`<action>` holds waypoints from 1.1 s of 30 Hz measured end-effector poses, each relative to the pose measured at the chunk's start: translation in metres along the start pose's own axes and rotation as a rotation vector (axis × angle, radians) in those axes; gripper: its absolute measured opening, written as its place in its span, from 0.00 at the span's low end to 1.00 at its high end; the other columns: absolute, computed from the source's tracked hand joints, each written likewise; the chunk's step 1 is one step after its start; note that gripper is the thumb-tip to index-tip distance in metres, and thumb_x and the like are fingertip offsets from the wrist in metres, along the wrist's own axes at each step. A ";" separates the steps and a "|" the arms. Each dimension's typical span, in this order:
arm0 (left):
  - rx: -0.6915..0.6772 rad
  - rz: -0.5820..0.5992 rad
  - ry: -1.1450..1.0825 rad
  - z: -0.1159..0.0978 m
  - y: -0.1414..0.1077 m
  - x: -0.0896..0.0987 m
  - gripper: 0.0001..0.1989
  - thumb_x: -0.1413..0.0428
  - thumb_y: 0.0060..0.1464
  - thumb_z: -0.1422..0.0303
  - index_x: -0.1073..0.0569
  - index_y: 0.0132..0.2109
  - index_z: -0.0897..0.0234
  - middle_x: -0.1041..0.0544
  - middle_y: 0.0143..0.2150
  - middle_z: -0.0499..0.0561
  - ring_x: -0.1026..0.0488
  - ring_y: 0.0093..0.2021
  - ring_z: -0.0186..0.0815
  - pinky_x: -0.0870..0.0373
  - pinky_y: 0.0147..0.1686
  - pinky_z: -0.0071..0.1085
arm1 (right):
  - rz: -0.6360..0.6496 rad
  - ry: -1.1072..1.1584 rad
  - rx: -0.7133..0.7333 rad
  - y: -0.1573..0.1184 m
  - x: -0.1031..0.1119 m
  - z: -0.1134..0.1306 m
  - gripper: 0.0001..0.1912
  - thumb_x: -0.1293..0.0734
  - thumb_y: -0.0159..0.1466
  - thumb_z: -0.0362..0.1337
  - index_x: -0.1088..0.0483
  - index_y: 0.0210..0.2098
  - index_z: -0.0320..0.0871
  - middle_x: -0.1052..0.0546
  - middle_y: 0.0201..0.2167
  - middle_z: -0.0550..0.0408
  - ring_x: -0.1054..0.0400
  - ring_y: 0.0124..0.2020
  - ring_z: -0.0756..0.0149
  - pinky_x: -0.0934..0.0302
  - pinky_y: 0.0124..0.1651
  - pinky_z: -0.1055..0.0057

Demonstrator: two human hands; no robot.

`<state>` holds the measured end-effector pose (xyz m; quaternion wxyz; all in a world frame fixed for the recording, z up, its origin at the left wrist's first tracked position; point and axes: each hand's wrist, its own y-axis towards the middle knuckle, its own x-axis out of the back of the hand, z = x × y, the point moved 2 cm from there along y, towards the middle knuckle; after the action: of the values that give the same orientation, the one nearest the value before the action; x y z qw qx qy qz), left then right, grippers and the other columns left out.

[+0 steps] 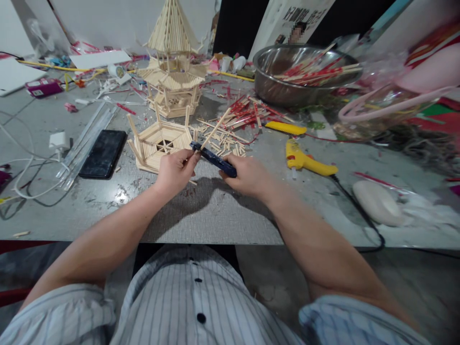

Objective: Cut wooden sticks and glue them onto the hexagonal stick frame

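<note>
My left hand (177,166) is closed, pinching the lower end of a thin wooden stick (216,128) that slants up to the right. My right hand (247,176) is wrapped round a dark blue hand tool (220,163), its narrow head against the stick beside my left fingertips. Whether the tool is a cutter or pliers is too small to tell. Just behind my left hand sits a hexagonal wooden stick base (149,136) with several upright posts. A tiered pagoda model (172,81) made of sticks stands farther back.
Cut stick pieces (224,141) and red-wrapped chopsticks (247,112) lie behind the hands. To the right are a yellow utility knife (285,128), a yellow glue gun (312,164) and a metal bowl (266,81) of chopsticks. A phone (103,154) and a white charger (59,141) lie left.
</note>
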<state>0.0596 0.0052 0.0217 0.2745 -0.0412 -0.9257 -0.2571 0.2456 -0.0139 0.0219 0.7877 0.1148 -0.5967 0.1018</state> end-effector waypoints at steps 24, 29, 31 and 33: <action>-0.001 0.019 0.029 0.005 0.000 -0.003 0.14 0.50 0.57 0.67 0.36 0.23 0.63 0.32 0.13 0.43 0.32 0.14 0.27 0.41 0.18 0.23 | 0.077 0.030 -0.035 0.003 0.000 -0.004 0.11 0.38 0.60 0.41 0.30 0.37 0.43 0.22 0.32 0.48 0.28 0.34 0.56 0.38 0.36 0.65; -0.071 0.030 0.052 0.003 -0.003 -0.005 0.13 0.50 0.57 0.68 0.36 0.24 0.63 0.31 0.14 0.44 0.32 0.16 0.27 0.39 0.19 0.23 | 0.033 0.081 0.082 0.005 0.000 -0.016 0.29 0.36 0.54 0.33 0.37 0.56 0.46 0.26 0.51 0.47 0.31 0.52 0.51 0.36 0.52 0.57; -0.122 0.031 0.040 0.000 -0.005 -0.004 0.12 0.51 0.57 0.68 0.35 0.25 0.63 0.30 0.15 0.44 0.31 0.17 0.27 0.38 0.20 0.23 | 0.000 0.126 0.145 0.005 -0.002 -0.018 0.37 0.37 0.52 0.29 0.43 0.62 0.49 0.29 0.56 0.48 0.36 0.58 0.52 0.39 0.59 0.54; -0.156 0.039 0.006 -0.003 -0.006 -0.003 0.12 0.51 0.58 0.68 0.33 0.27 0.63 0.29 0.16 0.45 0.31 0.17 0.26 0.36 0.20 0.23 | -0.004 0.166 0.174 0.005 -0.003 -0.020 0.42 0.37 0.52 0.27 0.48 0.65 0.52 0.33 0.59 0.50 0.40 0.62 0.53 0.43 0.63 0.52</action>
<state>0.0621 -0.0009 0.0195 0.2781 -0.0797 -0.9011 -0.3230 0.2617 -0.0036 0.0142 0.8217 0.1752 -0.5180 0.1606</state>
